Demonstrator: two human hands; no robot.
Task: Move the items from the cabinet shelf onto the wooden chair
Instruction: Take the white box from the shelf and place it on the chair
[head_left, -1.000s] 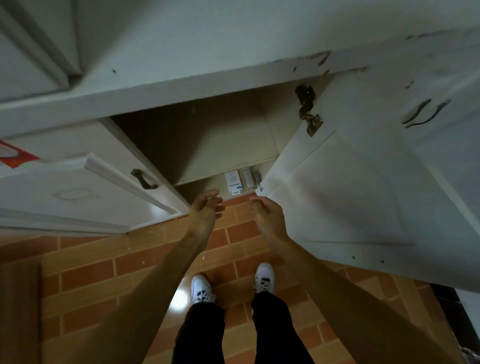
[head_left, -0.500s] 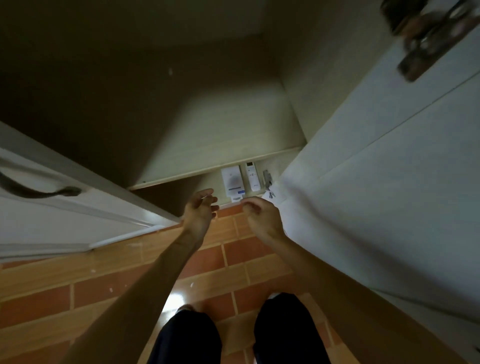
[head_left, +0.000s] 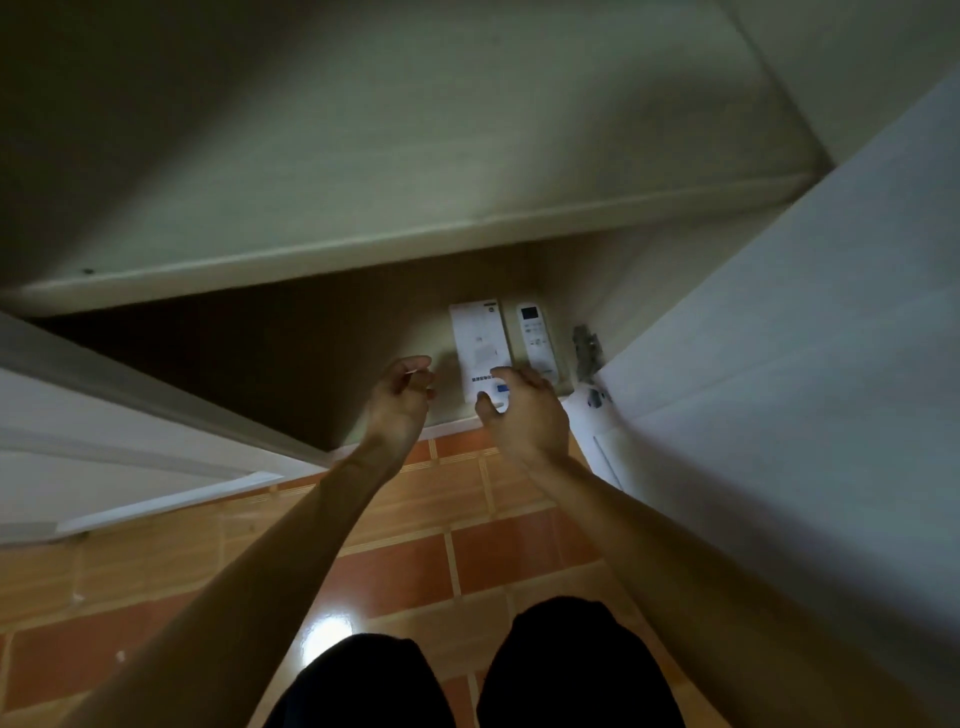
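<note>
Nearest the camera, the person's dark-clad knees (head_left: 467, 680) sit over the tiled floor (head_left: 405, 566). Landmark: the white box (head_left: 480, 348), lying flat on the lower cabinet shelf (head_left: 447, 427), close to its front edge.

The left hand (head_left: 400, 402) hovers just left of the box, fingers loosely curled, grasping nothing. The right hand (head_left: 524, 410) is spread over the near end of the box, thumb at its near left corner; no closed grip is visible, and contact cannot be confirmed.

Just right of the box lies a white remote control (head_left: 536, 340). Right of that stand the door hinge (head_left: 586, 349) and the open cabinet door (head_left: 779, 338). Above and beyond the box runs an upper shelf (head_left: 415, 239). The wooden chair is not in view.

Hazards, as judged: a one-sided pinch may let the box slip onto the floor; a sideways drag may knock the remote into the hinge; dim light may hamper finger placement.
</note>
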